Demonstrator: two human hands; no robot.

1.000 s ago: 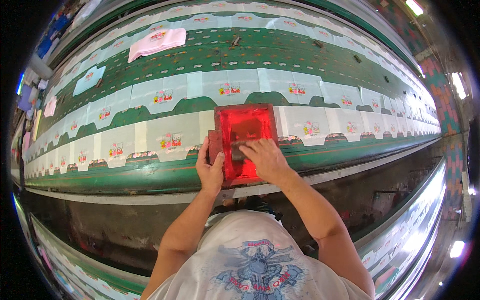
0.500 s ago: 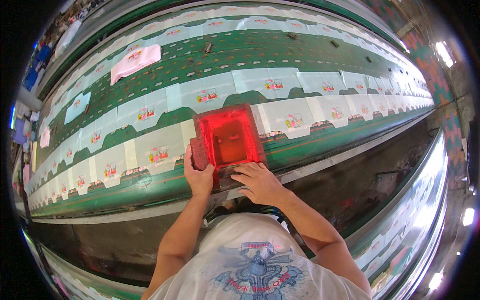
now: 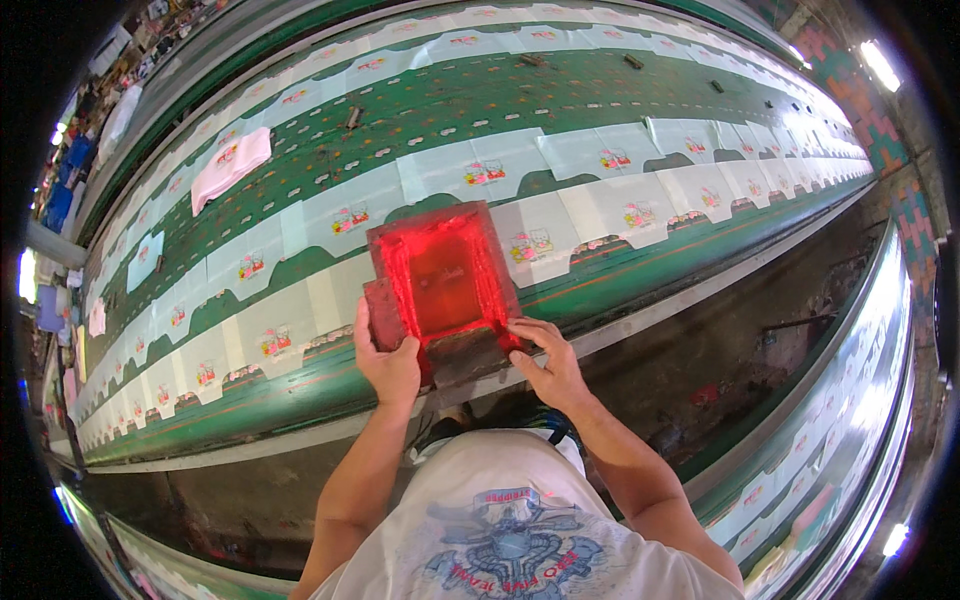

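Observation:
A red-stained screen printing frame (image 3: 428, 219) lies over the near row of pale fabric pieces (image 3: 592, 212), tilted slightly counterclockwise. Its inner mesh is translucent red, and darker wood shows along the near end. My left hand (image 3: 390, 370) grips the near left corner, thumb on top and fingers along the side. At the near right corner, my right hand (image 3: 553, 368) holds the frame's edge between thumb and fingers. The fabric under the frame is hidden. Small colourful cartoon prints mark the pieces on both sides.
The long green printing table (image 3: 335, 388) runs left to right, with a pale rail along its near edge. Further back lies a folded pink cloth (image 3: 232, 168), and small dark blocks (image 3: 353, 117) stand on the green surface. Another fabric-covered table (image 3: 800, 470) is at the lower right.
The view has shifted rightward along the table, so the fabric appears further left. My right hand has gone from resting open by the near edge to gripping the frame's right corner.

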